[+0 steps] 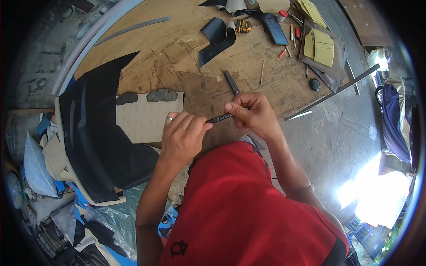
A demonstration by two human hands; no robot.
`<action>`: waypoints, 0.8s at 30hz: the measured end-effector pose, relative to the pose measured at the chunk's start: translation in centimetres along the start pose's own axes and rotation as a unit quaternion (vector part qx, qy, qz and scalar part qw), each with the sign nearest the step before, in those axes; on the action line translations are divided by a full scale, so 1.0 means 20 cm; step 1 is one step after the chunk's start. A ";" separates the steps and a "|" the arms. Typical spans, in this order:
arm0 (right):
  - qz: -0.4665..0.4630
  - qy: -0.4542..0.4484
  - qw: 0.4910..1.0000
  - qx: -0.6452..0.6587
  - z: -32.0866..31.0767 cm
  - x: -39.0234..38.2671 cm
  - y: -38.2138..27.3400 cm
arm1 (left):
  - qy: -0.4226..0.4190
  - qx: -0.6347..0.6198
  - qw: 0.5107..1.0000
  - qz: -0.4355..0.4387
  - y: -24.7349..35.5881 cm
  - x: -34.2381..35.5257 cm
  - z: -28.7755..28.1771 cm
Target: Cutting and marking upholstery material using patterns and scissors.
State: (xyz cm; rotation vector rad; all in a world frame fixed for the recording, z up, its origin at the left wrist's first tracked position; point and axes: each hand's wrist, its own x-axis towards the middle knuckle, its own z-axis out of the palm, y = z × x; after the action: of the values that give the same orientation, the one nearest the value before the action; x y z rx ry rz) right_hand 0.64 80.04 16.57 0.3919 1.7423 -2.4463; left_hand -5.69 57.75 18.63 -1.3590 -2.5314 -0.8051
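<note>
My left hand, with a ring on one finger, is closed round one end of a slim black pen-like stick with pale marks. My right hand pinches its other end between thumb and fingers. The stick lies nearly level between both hands, above the table's near edge; its ends are hidden in my grip. Just beyond my right hand a dark blade-like tool lies on the wood, its near end partly covered. Beside my left hand is a beige sheet with dark grey flat lumps along its far edge.
A large black sheet of covering material drapes over the table's left side. On the wooden table lie black offcuts, a yellow-black tape measure, a phone, yellow pieces and a long metal strip.
</note>
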 end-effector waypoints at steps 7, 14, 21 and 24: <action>-0.217 -0.038 0.973 -0.066 -0.02 0.07 0.07 | -0.145 -0.222 0.939 -0.220 0.04 0.03 -0.07; 0.035 -0.004 0.999 -0.020 0.03 0.02 -0.10 | -0.041 -0.131 0.983 -0.118 0.02 0.03 -0.05; -0.097 -0.057 0.994 0.002 -0.02 0.06 0.02 | -0.133 -0.349 0.874 -0.309 -0.01 0.02 -0.08; -0.107 -0.058 0.992 0.018 -0.01 0.06 0.00 | -0.135 -0.364 0.860 -0.331 0.00 0.02 -0.08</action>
State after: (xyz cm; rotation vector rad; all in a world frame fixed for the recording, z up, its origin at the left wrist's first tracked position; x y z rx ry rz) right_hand -0.53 80.28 16.26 0.0652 1.7770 -2.5890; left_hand -6.10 57.15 20.18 -0.6903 -3.1098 -1.9818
